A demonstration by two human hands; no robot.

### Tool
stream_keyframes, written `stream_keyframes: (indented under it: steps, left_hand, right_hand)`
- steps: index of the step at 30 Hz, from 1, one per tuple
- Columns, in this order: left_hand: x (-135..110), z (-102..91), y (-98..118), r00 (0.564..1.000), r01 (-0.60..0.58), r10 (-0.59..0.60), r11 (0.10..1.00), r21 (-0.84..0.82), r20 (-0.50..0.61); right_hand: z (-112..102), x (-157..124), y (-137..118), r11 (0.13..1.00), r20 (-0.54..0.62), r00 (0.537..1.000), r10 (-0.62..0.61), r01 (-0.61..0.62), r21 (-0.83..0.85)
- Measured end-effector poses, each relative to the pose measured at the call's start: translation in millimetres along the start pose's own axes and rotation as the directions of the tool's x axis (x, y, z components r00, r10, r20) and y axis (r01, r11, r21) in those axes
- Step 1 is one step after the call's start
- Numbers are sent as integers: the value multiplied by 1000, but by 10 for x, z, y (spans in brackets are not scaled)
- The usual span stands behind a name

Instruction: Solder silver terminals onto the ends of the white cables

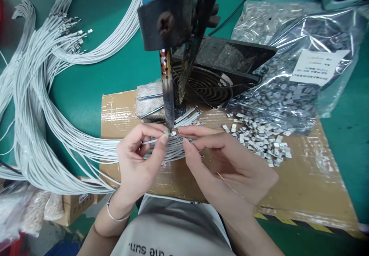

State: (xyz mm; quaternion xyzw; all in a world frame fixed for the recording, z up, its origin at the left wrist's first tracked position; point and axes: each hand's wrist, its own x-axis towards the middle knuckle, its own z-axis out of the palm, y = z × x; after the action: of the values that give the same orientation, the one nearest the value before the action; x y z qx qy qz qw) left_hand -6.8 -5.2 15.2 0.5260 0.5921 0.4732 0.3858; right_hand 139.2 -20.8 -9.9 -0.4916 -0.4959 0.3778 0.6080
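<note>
My left hand (140, 154) pinches a thin white wire (151, 141) and holds its end up at the tip of a fixed soldering iron (168, 90). My right hand (227, 163) pinches a fine strand of solder wire (230, 187) that runs back over the palm, its tip meeting the iron's tip too. A bundle of white wires (173, 150) lies across the cardboard sheet (302, 187) beneath both hands. A pile of small metal terminals (259, 138) sits just right of my right hand.
Long looped bundles of white wires (37, 106) cover the green table on the left. A black fume fan (213, 79) sits behind the iron. Clear plastic bags of terminals (302, 67) lie at the right. Small boxes and bags (57, 206) sit at the lower left.
</note>
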Motion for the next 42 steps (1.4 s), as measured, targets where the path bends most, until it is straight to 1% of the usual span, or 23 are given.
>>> stream_keyframes:
  steps: [8, 13, 26, 32, 42]
  left_hand:
    - [-1, 6, 19, 1000, -3, 3, 1000, 12, -9]
    - [7, -4, 33, 1000, 23, -23, 999, 29, -9]
    - [2, 26, 80, 998, 66, -65, 997, 47, -24]
    - [-21, 38, 79, 999, 50, -49, 998, 47, -23]
    - [-12, 50, 86, 998, 56, -55, 998, 16, -27]
  right_hand:
    - [-4, -1, 6, 1000, 8, 1000, 3, -3, 0]
    - [0, -7, 13, 999, 24, 999, 37, -38, 7]
    - [-14, -16, 28, 997, 27, 997, 70, -70, 11]
    - [-7, -6, 22, 998, 17, 997, 69, -69, 7]
    - [3, 11, -4, 997, 11, 997, 82, -82, 2]
